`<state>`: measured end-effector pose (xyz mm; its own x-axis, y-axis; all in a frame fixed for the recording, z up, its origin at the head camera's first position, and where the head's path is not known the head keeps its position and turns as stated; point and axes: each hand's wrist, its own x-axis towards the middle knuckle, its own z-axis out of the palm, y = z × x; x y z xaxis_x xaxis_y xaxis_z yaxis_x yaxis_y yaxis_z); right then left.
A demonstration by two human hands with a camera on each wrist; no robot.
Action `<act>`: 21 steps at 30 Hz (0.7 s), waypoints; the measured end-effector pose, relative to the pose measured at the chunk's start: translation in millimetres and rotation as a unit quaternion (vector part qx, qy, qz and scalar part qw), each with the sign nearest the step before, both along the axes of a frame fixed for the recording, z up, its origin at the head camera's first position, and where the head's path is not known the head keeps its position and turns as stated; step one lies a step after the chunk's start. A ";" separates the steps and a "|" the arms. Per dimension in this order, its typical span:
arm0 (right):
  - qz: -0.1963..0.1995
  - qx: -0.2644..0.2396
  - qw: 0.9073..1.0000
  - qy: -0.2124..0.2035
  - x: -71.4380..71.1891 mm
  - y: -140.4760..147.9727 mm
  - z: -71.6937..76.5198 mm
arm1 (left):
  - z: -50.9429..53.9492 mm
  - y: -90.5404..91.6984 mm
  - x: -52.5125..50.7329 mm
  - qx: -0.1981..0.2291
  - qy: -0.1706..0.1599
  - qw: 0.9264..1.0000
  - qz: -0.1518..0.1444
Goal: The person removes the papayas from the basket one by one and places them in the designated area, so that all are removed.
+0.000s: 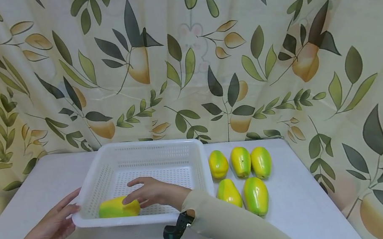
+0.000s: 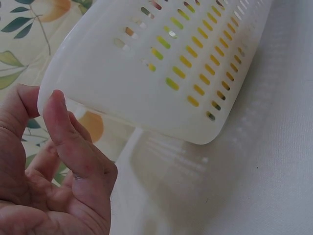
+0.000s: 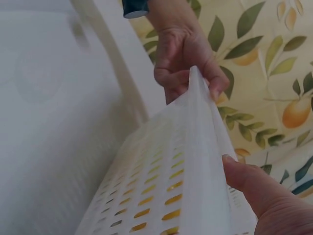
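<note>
A white plastic basket (image 1: 200,169) with slotted walls stands on the table. My left hand (image 1: 56,222) pinches its left rim between thumb and fingers, as the left wrist view shows with the basket's wall (image 2: 107,78) beside the hand (image 2: 73,161). One yellow-green papaya (image 1: 115,208) lies inside at the near left corner; its yellow shows through the slots. My right hand (image 1: 154,192) reaches over the near rim, fingers loosely extended at the papaya's right end. Whether they touch it is unclear. In the right wrist view the right thumb (image 3: 254,183) is beside the rim.
Several more papayas (image 1: 256,196) lie grouped on the white table (image 1: 298,203) just right of the basket. A patterned curtain (image 1: 183,74) hangs behind the table's far edge. Dark bands (image 1: 179,226) sit on both wrists.
</note>
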<state>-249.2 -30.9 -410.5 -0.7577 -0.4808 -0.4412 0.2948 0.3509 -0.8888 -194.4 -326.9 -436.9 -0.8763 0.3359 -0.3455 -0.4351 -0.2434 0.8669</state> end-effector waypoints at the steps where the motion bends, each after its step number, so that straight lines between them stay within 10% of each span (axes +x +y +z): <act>1: 0.001 0.003 1.000 0.000 0.0 -0.3 -0.3 | 0.2 0.1 -0.1 0.000 0.000 1.000 -0.001; 21: 0.008 0.035 0.999 -0.011 -0.9 -5.8 -5.0 | 0.3 0.9 -1.0 0.001 -0.002 1.000 0.003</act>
<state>-250.1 -36.6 -415.5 -0.7398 -0.4594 -0.4916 0.3088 0.4173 -0.8547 -195.3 -326.0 -436.5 -0.8770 0.3312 -0.3482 -0.4367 -0.2469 0.8650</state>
